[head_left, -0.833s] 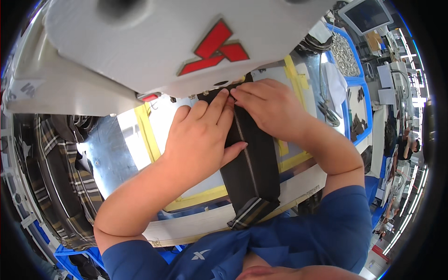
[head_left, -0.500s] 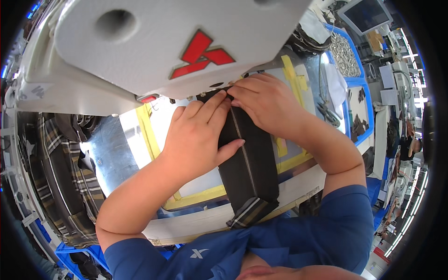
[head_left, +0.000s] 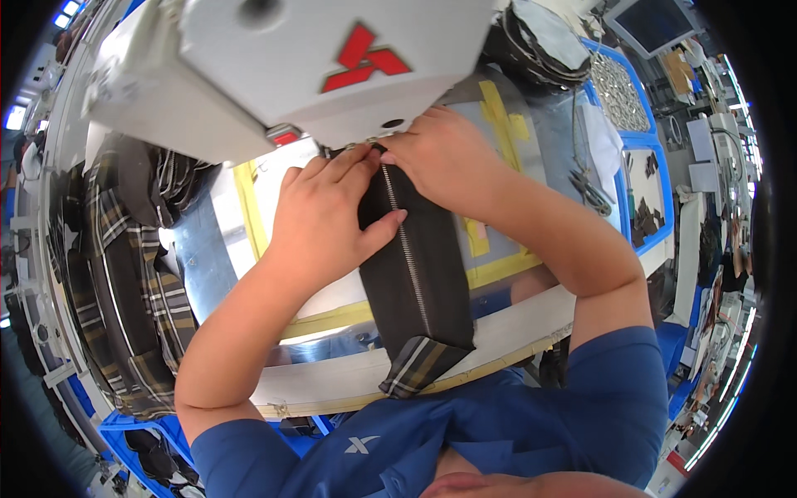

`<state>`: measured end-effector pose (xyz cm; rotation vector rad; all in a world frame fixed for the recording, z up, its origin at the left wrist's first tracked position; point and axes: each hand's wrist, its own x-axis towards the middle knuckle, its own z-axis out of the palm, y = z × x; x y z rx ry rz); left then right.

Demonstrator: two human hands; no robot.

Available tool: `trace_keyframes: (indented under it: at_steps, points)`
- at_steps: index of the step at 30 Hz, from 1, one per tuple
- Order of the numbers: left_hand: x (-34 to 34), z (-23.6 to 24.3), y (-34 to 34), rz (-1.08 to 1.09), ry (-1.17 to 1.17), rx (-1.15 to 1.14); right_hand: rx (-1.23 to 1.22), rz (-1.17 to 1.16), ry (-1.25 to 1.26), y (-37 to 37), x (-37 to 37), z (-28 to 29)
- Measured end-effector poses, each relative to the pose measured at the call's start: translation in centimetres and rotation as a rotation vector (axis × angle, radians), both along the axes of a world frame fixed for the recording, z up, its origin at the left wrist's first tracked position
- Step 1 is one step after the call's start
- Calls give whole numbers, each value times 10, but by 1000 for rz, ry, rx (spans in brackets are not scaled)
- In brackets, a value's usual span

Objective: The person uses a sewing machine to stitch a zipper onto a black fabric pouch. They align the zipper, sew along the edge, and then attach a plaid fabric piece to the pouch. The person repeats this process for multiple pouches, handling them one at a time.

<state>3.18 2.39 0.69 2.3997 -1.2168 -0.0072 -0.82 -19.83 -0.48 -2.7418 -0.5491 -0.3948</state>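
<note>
A black fabric piece with a long metal zipper [head_left: 427,266] lies under the head of a white machine [head_left: 307,66], its near end folded to show plaid lining. My left hand [head_left: 324,216] rests on the fabric left of the zipper, fingers lying forward and close to each other, thumb apart near the teeth. My right hand [head_left: 448,158] grips the fabric at the zipper's far end, fingers closed and bent beneath the machine head, fingertips partly hidden. Yellow tape [head_left: 498,112] borders the pale work plate beneath.
Stacked plaid-and-black pieces [head_left: 116,282] lie at the left. On the right are scissors [head_left: 589,191], white cloth [head_left: 602,141], blue trays [head_left: 618,91] of small metal parts and dark pieces, and a screen [head_left: 652,29]. A dark bundle [head_left: 535,54] sits beside the machine.
The view has shifted, so machine, fabric and both hands appear higher and slightly left. My right fingertips have slipped farther under the machine head; both hands stay on the fabric.
</note>
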Motion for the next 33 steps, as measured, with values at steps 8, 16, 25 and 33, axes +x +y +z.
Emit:
trace_keyframes:
  at_steps: [8,16,25,33]
  points:
    - [10,-3,5,-36,121,-75,-28,-15,-39,5,-1,5]
    - [14,1,2,-73,213,-106,-54,-45,58,3,-7,11]
    - [10,7,8,-42,126,-13,-111,-11,-39,14,-6,6]
    - [-3,-10,3,-84,-90,-8,-95,-41,33,12,-20,13]
